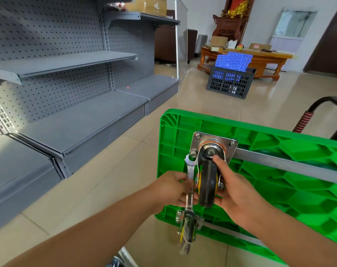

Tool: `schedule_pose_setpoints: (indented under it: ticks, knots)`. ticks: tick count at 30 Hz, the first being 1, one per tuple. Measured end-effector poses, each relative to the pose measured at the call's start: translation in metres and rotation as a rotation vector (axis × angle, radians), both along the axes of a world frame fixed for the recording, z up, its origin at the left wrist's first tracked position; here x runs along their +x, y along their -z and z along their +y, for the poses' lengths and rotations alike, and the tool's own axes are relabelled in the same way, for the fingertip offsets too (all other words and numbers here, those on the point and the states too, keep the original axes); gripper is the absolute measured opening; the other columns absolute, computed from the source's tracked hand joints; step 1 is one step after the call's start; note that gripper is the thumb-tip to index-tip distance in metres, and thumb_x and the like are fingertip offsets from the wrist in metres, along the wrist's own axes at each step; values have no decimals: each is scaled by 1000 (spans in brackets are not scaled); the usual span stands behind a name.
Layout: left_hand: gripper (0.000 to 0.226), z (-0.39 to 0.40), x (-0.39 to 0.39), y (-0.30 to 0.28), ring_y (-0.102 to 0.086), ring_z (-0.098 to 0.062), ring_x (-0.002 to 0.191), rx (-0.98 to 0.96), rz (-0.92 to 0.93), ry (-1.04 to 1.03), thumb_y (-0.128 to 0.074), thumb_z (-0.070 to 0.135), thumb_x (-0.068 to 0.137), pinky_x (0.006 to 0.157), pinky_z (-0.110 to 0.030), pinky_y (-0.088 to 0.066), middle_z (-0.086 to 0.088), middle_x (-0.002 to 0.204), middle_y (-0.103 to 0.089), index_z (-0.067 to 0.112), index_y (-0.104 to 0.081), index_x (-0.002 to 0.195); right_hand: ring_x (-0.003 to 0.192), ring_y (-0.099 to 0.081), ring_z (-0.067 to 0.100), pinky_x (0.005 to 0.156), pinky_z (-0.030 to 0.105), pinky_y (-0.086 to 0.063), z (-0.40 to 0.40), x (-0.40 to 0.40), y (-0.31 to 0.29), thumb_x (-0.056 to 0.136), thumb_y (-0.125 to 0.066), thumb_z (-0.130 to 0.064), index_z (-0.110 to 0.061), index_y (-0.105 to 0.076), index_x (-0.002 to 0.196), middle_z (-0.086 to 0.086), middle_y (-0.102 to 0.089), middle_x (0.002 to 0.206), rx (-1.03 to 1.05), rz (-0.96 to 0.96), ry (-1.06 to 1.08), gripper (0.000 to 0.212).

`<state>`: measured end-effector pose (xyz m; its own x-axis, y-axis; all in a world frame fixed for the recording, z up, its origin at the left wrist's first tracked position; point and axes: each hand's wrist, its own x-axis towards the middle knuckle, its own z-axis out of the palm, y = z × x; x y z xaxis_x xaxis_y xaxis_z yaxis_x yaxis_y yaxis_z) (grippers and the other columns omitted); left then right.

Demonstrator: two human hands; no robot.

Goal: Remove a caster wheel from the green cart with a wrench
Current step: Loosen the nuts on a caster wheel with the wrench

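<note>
Green cart (264, 170), ribbed moulded plastic, tipped on its side on the glossy tiled floor (144, 116), right of the grey perforated shelving (67, 74). My left hand (173, 189) pinches the flat steel wrench (189, 176), its ring end seated on a bolt of the square metal mounting plate (214, 137). My right hand (235, 191) wraps the black rubber caster wheel (207, 182), thumb on its hub.

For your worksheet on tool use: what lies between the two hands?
In the head view, the wrench shaft, gripped by the left hand, and the black caster wheel, held by the right hand, lie between them.
</note>
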<state>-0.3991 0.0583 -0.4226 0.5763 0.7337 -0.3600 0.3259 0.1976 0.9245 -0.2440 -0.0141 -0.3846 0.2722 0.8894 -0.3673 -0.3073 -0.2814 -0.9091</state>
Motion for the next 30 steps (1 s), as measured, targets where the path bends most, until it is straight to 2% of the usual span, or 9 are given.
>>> schedule_pose_setpoints:
  ticks: [3,5,7,9,15,19,21,26,30]
  knots:
    - [28,-2,2,-1,-76,-26,96,-147,-79,8,-50,21,107,88,-36,-61,-14,107,-77,3,-62,124,98,-71,37,97,54,-54,-1,3,-1,75,-72,-49,-8,-75,103,17,-75,93,-2,-15,-10,49]
    - [31,2,-7,-5,-75,-25,97,-190,-55,56,-51,22,106,92,-38,-60,-13,106,-77,0,-60,127,94,-72,37,90,52,-56,-3,4,-2,78,-72,-48,-6,-75,101,18,-74,91,-4,-12,-12,48]
    - [30,8,-18,-10,-75,-26,97,-229,-9,114,-51,22,106,87,-36,-60,-14,105,-77,-1,-60,123,83,-72,29,78,43,-55,-3,4,-3,81,-71,-48,-6,-74,102,17,-73,89,-8,-13,-14,47]
    - [21,11,-30,-17,-75,-24,89,-205,61,175,-51,21,106,76,-30,-59,-12,99,-77,5,-63,111,83,-71,27,79,43,-55,-3,3,-4,81,-70,-48,-8,-74,102,15,-74,90,-18,-10,-14,45]
    - [22,26,-51,-50,-59,-13,64,314,392,208,-49,26,106,57,-26,-50,1,77,-66,19,-68,98,90,-72,28,92,48,-55,-3,4,-7,77,-72,-47,-8,-73,108,14,-76,93,-39,3,-15,49]
    - [22,36,-50,-73,-62,-20,79,792,647,107,-48,33,105,73,-33,-52,0,86,-67,27,-68,99,79,-74,23,96,51,-53,-4,3,-11,74,-72,-45,-9,-71,108,10,-76,85,-35,16,-26,50]
    - [22,35,-49,-80,-60,-25,86,898,731,103,-45,35,106,77,-40,-54,3,84,-63,32,-67,103,79,-73,24,96,51,-54,-3,3,-12,73,-72,-45,-9,-71,109,10,-76,84,-41,15,-18,51]
    - [22,24,-38,-96,-61,-27,103,1112,924,120,-41,37,106,70,-34,-38,1,106,-64,36,-61,115,77,-74,23,99,52,-52,-3,3,-13,84,-69,-43,-9,-71,106,10,-76,83,-51,22,-15,40]
    - [15,23,-30,-107,-66,-25,95,1357,1074,114,-46,24,101,76,-34,-30,3,91,-62,28,-61,98,79,-74,23,95,51,-54,-4,2,-13,74,-72,-45,-9,-72,106,9,-76,85,-46,20,-27,48]
